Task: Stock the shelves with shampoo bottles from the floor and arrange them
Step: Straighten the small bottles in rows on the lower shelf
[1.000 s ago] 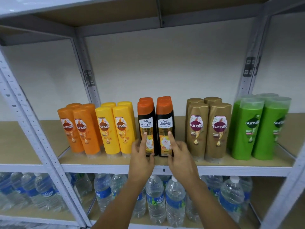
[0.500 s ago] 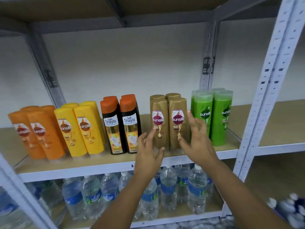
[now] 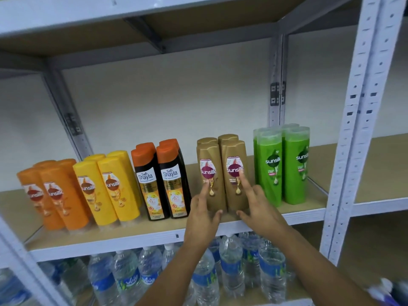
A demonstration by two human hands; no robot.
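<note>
Up on the middle shelf (image 3: 141, 236), the shampoo bottles stood in colour groups, each two wide and two deep. From left to right they ran: orange Sunsilk bottles (image 3: 57, 197), yellow Sunsilk bottles (image 3: 110, 186), black Safi Shayla bottles (image 3: 162, 180) with orange caps, gold Sunsilk bottles (image 3: 223, 173), and green Sunsilk bottles (image 3: 282, 164) just beside the white slotted upright (image 3: 353, 138) at the right. The orange and yellow groups leaned to the left; the gold and green ones stood upright.

Both hands were at the gold group. The left hand (image 3: 202, 215) had its fingers straight and spread, the forefinger tip touching the label of the left front gold bottle and the thumb lying near that bottle's base. The right hand (image 3: 259, 208) was likewise loosely spread, its forefinger laid up the label of the right front gold bottle and its thumb near the base. Neither hand was wrapped round a bottle; the fingers only touched the fronts.

On the lower shelf, under the shampoo, stood a crowd of clear water bottles (image 3: 231, 268) with blue labels and white caps. Behind the shelving ran a plain pale wall (image 3: 167, 100). Something white and purple showed at the lower right corner, too blurred to tell.
</note>
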